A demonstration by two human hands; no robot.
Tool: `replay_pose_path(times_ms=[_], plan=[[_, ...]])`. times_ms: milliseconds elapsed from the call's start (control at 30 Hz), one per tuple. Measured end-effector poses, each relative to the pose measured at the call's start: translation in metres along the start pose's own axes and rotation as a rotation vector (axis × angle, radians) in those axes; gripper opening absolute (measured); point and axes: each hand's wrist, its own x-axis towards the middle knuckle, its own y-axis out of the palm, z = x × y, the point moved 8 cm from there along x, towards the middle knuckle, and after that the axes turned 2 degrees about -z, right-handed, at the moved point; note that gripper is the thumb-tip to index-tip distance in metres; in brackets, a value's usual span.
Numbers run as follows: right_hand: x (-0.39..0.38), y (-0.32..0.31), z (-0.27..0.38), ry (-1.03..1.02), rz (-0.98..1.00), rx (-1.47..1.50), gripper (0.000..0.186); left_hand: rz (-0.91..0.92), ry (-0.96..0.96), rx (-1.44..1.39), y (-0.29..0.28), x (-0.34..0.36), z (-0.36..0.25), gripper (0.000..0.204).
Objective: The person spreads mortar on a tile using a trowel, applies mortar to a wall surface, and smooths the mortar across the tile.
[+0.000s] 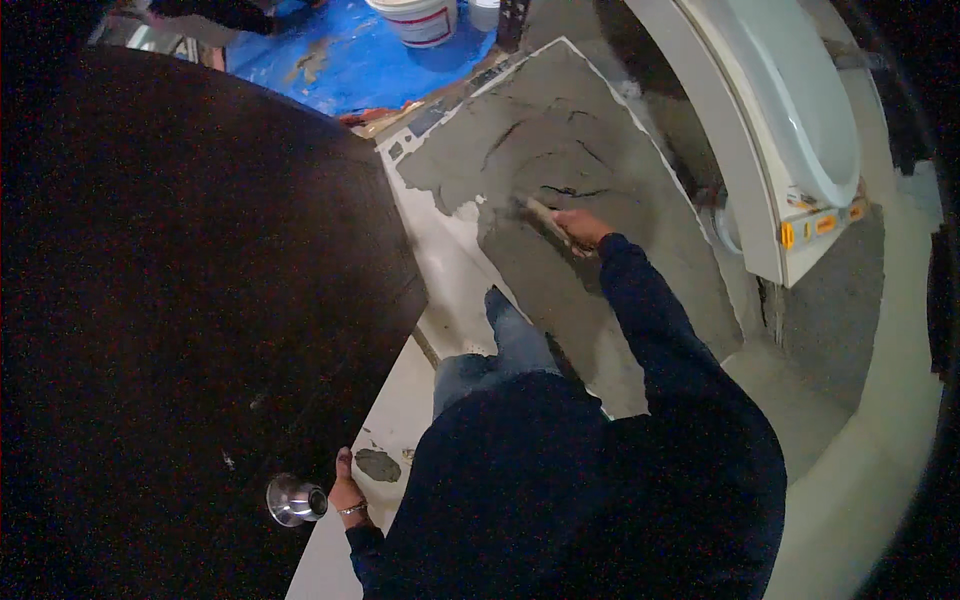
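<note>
My right hand [582, 230] is closed around a trowel [542, 214], whose edge lies on a bed of wet grey mortar [540, 130]. Trowel marks and ridges show in the mortar just beyond the hand. At the lower left, my left hand [345, 490] grips the edge of a dark door [220, 300], beside its shiny round metal knob [297, 500]; some of its fingers are hidden. Close to that hand, a blob of grey mortar [378, 465] sits on the white surface.
A white fixture with a rounded basin [800, 90] stands at the right, with a level with orange parts [822, 226] on its end. White buckets [415, 22] rest on blue sheeting [330, 60] at the back. A pale strip [450, 260] borders the mortar's left side.
</note>
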Motion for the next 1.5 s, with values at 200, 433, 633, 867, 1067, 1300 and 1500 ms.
replay_pose_path(times_ms=[200, 433, 633, 867, 1067, 1300, 1500], plan=[[-0.05, -0.047, -0.084, -0.031, -0.158, -0.469, 0.043, 0.023, -0.048, -0.081, -0.004, 0.006, 0.009, 0.058], [-0.101, -0.126, -0.101, 0.073, -0.747, -0.536, 0.049, -0.049, 0.045, 0.169, -0.015, -0.002, -0.015, 0.058], [-0.06, -0.076, -0.12, 0.223, -0.628, -0.748, 0.05, 0.005, 0.341, 0.622, -0.01, 0.002, -0.026, 0.031], [-0.062, 0.005, -0.088, 0.064, -0.431, -0.608, 0.042, 0.095, 0.403, 0.867, -0.01, -0.007, -0.03, 0.042], [-0.027, 0.044, -0.066, -0.13, -0.285, -0.593, 0.044, 0.084, 0.378, 0.662, -0.01, -0.014, -0.044, 0.046], [0.005, 0.057, -0.058, -0.133, -0.124, -0.22, 0.041, 0.099, 0.25, 0.56, 0.0, -0.002, -0.014, 0.039], [0.018, 0.094, -0.068, 0.213, 0.139, 0.485, 0.04, -0.005, 0.501, 0.791, -0.012, 0.031, 0.026, 0.036]])
